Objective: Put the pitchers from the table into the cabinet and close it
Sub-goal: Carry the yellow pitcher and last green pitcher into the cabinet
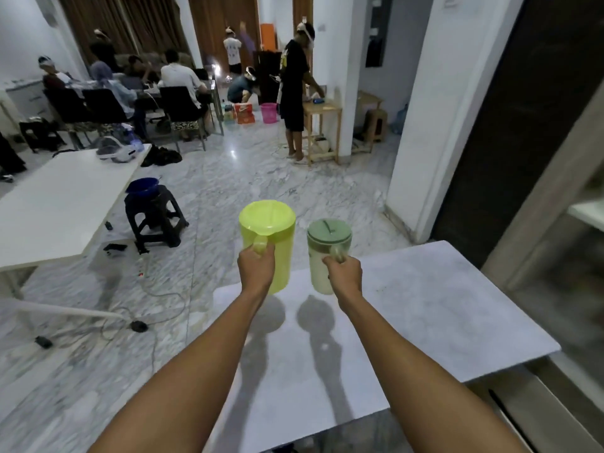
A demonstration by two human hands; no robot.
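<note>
Head view: each hand's fingers wrap a pitcher handle, left hand [256, 261] on yellow pitcher [273, 237], right hand [344, 268] on green-lidded pitcher [322, 259].

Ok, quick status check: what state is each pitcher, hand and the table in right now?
Yellow pitcher: lid on, upright, lifted off the table, held by its handle.
Green-lidded pitcher: lid on, upright, lifted, held by its handle.
Left hand: closed on the yellow pitcher's handle.
Right hand: closed on the green-lidded pitcher's handle.
Table: only the pitchers' and arms' shadows on it.
</note>
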